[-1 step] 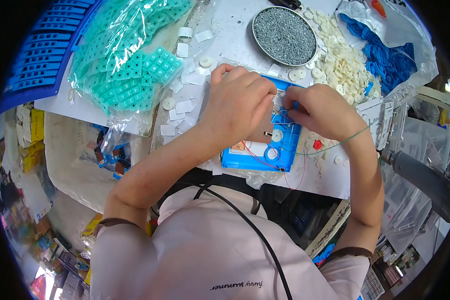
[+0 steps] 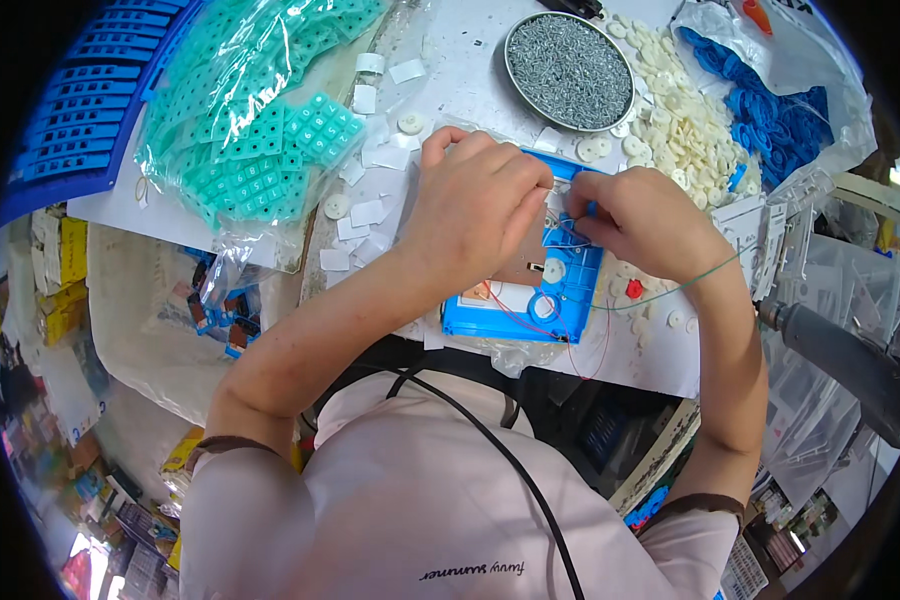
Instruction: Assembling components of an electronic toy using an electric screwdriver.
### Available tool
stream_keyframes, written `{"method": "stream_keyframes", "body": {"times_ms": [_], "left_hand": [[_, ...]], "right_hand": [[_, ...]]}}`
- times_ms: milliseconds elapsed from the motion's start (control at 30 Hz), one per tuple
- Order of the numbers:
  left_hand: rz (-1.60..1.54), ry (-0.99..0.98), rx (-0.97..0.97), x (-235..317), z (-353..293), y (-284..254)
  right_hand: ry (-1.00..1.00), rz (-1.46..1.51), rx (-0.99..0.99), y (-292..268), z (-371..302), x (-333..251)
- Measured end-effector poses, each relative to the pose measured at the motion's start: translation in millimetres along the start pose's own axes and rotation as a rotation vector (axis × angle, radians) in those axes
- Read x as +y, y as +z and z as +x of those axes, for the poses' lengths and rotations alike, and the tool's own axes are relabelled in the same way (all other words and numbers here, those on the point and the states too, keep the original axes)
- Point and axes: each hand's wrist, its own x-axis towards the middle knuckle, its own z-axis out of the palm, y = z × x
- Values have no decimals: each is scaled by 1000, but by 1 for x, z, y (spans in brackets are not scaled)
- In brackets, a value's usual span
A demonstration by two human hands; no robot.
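A blue plastic casing (image 2: pixel 588 275) lies open on the table in front of me. Over it sits a brown circuit board (image 2: pixel 520 262), its upper part hidden by my left hand (image 2: pixel 478 205), which is closed around it with bent fingers. My right hand (image 2: pixel 650 222) is pinched over the casing's upper right part; its fingertips hide what they hold. Thin pale wires (image 2: pixel 567 238) run beside those fingertips. Red wires (image 2: pixel 515 315) loop across the casing's lower part and out over its near edge. A green wire (image 2: pixel 660 297) stretches from the casing to my right wrist.
A round dish of small metal screws (image 2: pixel 570 72) stands at the back, beside a pile of white plastic discs (image 2: pixel 670 130). Blue parts (image 2: pixel 785 115) lie farther right. Bagged green keypads (image 2: pixel 260 150) fill the left. A grey power tool (image 2: pixel 835 360) is at the right edge.
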Motion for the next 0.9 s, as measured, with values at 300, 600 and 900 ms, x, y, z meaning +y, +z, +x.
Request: {"method": "stream_keyframes", "body": {"times_ms": [300,600,900], "left_hand": [[21,-15,-3,1,-1,1],[36,-25,-27,2,0,1],[12,40,-73,1,1,-6]], "right_hand": [[-47,-305,199,26,-45,-36],[26,67,298,48,-61,-50],[92,-278,535,44,-39,-35]]}}
